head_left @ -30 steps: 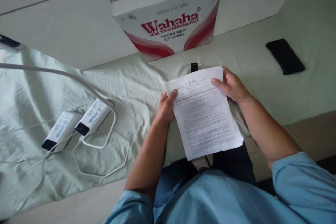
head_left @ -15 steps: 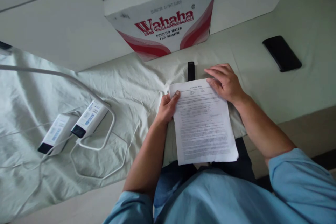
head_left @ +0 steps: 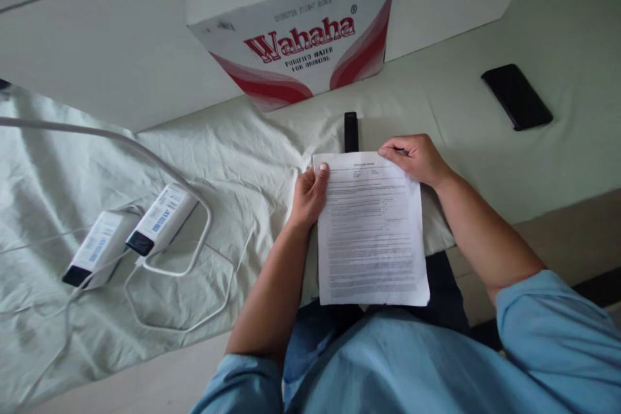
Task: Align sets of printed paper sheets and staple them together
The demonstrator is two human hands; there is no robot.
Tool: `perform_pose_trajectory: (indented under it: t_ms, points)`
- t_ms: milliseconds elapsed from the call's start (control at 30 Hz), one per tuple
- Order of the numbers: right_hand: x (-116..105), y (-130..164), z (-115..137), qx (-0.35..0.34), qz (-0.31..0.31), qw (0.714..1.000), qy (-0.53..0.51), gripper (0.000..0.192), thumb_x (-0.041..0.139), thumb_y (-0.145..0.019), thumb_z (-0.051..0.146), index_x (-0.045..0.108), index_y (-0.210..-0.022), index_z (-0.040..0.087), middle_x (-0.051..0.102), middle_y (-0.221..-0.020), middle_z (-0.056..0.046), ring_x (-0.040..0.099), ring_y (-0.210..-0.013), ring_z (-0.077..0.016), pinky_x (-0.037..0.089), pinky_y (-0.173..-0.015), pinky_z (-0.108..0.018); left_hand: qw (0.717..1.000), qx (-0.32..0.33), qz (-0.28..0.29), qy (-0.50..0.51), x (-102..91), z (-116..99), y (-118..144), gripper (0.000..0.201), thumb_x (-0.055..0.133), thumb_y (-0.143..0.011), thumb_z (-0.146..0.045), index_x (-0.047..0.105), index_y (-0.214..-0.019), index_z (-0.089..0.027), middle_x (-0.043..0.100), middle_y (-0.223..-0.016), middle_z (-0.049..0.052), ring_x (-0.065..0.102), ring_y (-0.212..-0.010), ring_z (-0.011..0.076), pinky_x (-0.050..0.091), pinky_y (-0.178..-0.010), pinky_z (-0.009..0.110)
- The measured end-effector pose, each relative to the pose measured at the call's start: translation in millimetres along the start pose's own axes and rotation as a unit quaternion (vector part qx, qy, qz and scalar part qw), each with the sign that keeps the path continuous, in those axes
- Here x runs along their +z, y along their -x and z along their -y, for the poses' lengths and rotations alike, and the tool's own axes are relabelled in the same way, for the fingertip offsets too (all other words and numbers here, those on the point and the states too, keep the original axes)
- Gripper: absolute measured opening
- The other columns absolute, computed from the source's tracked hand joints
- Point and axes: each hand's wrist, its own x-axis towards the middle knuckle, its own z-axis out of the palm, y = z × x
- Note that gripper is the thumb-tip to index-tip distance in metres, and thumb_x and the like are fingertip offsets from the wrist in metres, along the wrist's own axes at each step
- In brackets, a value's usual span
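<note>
Left of the Wahaha carton (head_left: 291, 52) and nearer the person, a thick white cable (head_left: 97, 131) runs in from the left edge of view and loops over the cloth (head_left: 233, 162). On the same side of the carton, two white units with black ends lie slantwise, side by side: the left white unit (head_left: 99, 246) and the right white unit (head_left: 162, 217). Thinner white cords trail about them.

On the near side of the carton, the left hand (head_left: 309, 197) grips the upper left edge of the printed paper (head_left: 371, 239), thumb flat on the face, the other fingers curled behind. The printed paper lies between carton and person, print upward, its lower edge over the lap. Whether it is one sheet or several cannot be told.

Between carton and paper lies a narrow black object (head_left: 351, 132), close to the paper's top edge.

To the near right of the carton, the right hand (head_left: 418, 158) is at the paper's upper right corner, thumb and bent fingers nearly together. Whether they pinch the corner cannot be told.

Well right of the carton, a black phone (head_left: 517, 97) lies on the cloth.
</note>
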Motion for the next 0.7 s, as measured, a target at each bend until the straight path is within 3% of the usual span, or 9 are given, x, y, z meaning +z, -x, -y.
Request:
perform_pose_trajectory:
  t_ms: [133,267,367,467,567,700]
  points:
    - [-0.7,-0.6,0.4,0.001,0.001,1.000,-0.007,0.041,0.071,-0.096,0.060,0.080,-0.081,0.022,0.077,-0.075,-0.002,0.065,-0.071,-0.0182,0.050,-0.070,-0.033,0.997,0.049,-0.026,-0.052,2.3,1.3,-0.5,0.062,0.079,-0.092,-0.078,0.065,-0.068,-0.022,0.055,-0.059,-0.002,0.044,-0.054,0.0108,0.032,-0.049,0.027]
    - [-1.7,-0.5,2.1,0.009,0.003,1.000,-0.030,0.041,0.071,-0.095,0.060,0.081,-0.082,0.022,0.078,-0.078,-0.002,0.066,-0.074,-0.0185,0.049,-0.070,-0.033,0.999,0.035,-0.006,-0.021,0.9,2.6,-1.0,0.061,0.080,-0.089,-0.080,0.070,-0.074,-0.021,0.060,-0.062,-0.001,0.049,-0.055,0.0111,0.037,-0.050,0.026]
    - [-2.8,-0.5,2.1,0.010,0.020,0.999,-0.043,0.041,0.073,-0.095,0.061,0.082,-0.082,0.022,0.079,-0.079,-0.002,0.067,-0.075,-0.0189,0.051,-0.072,-0.033,0.998,0.005,0.010,0.067,-0.5,-0.1,-0.5,0.049,0.092,-0.085,-0.065,0.082,-0.106,-0.023,0.073,-0.076,0.000,0.061,-0.062,0.0132,0.048,-0.058,0.025]
    - [-2.1,-0.9,-0.2,0.007,0.045,0.998,-0.044,0.040,0.073,-0.094,0.060,0.083,-0.083,0.022,0.080,-0.080,-0.003,0.069,-0.076,-0.0193,0.052,-0.074,-0.034,0.989,-0.012,0.035,0.141,-1.6,-4.1,-0.4,0.058,0.097,-0.080,-0.051,0.080,-0.129,-0.026,0.084,-0.100,0.005,0.076,-0.081,0.0198,0.059,-0.073,0.030]
    - [0.4,-1.2,-3.2,0.006,0.063,0.997,-0.050,0.040,0.074,-0.093,0.060,0.084,-0.084,0.022,0.080,-0.081,-0.003,0.069,-0.077,-0.0191,0.052,-0.075,-0.033,0.986,-0.017,0.060,0.154,-2.2,-5.8,-0.9,0.045,0.099,-0.077,-0.047,0.085,-0.114,-0.024,0.086,-0.113,0.008,0.079,-0.090,0.0226,0.062,-0.080,0.033]
    - [3.2,-1.1,-5.3,0.010,0.070,0.996,-0.051,0.041,0.074,-0.094,0.062,0.084,-0.084,0.023,0.077,-0.078,-0.002,0.068,-0.075,-0.0176,0.052,-0.074,-0.032,0.993,-0.037,0.049,0.106,-0.4,-3.8,-2.1,0.042,0.095,-0.081,-0.060,0.085,-0.091,-0.021,0.082,-0.086,0.006,0.067,-0.064,0.0146,0.052,-0.060,0.027]
